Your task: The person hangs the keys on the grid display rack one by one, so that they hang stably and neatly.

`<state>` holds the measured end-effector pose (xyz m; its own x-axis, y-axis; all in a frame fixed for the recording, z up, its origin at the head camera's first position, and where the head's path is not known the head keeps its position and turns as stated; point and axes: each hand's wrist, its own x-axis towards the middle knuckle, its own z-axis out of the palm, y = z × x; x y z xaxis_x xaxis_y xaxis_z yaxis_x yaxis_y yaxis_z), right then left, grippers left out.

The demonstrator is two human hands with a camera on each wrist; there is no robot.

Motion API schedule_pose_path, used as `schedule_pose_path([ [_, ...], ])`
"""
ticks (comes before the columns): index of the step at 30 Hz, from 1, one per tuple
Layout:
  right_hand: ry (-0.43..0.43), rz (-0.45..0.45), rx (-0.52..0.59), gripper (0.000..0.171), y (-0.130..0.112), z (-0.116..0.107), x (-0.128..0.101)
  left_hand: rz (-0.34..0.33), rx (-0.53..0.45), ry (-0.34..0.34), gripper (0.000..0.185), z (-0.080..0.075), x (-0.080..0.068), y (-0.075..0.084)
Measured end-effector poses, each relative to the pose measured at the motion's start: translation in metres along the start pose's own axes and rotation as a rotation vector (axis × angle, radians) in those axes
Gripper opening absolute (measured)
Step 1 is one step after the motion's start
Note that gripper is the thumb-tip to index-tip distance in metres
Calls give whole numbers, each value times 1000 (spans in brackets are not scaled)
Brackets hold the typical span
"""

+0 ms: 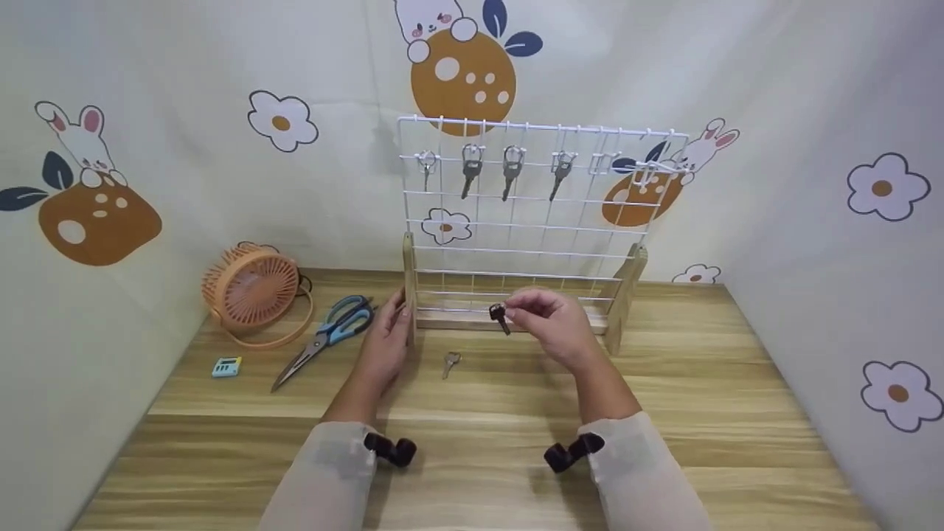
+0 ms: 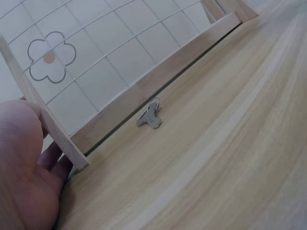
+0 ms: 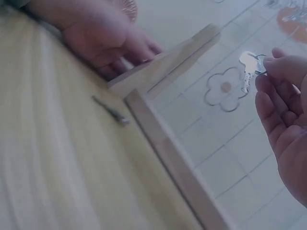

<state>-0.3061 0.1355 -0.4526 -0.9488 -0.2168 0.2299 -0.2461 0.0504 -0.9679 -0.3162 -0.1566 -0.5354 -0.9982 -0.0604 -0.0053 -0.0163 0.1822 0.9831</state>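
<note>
One wire rack (image 1: pixel 542 221), four keys hanging along its top. Left hand (image 1: pixel 383 346), fingers straight, rests on the rack's wooden post at 9 o'clock. Right hand (image 1: pixel 557 321) pinches one small dark-headed key (image 1: pixel 501 317) before the base; another key (image 1: pixel 450 361) lies at 6 o'clock.

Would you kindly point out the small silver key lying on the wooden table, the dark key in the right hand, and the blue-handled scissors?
Small silver key (image 1: pixel 450 362), head view, its middle.
Dark key (image 1: pixel 501 316), head view, its bow.
Blue-handled scissors (image 1: pixel 346 321), head view, the handles.
</note>
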Motion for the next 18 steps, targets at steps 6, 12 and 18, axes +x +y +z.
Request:
schedule_pose_path([
  [6,45,-118,-25,12,-23,-11,-6,-28,19,7,54,0,0,1],
  [12,114,-216,-5,15,-52,-27,-7,-28,33,8,54,0,1,-1],
  [18,232,-335,-18,12,-84,-48,-2,12,6,-8,55,-2,1,-3],
])
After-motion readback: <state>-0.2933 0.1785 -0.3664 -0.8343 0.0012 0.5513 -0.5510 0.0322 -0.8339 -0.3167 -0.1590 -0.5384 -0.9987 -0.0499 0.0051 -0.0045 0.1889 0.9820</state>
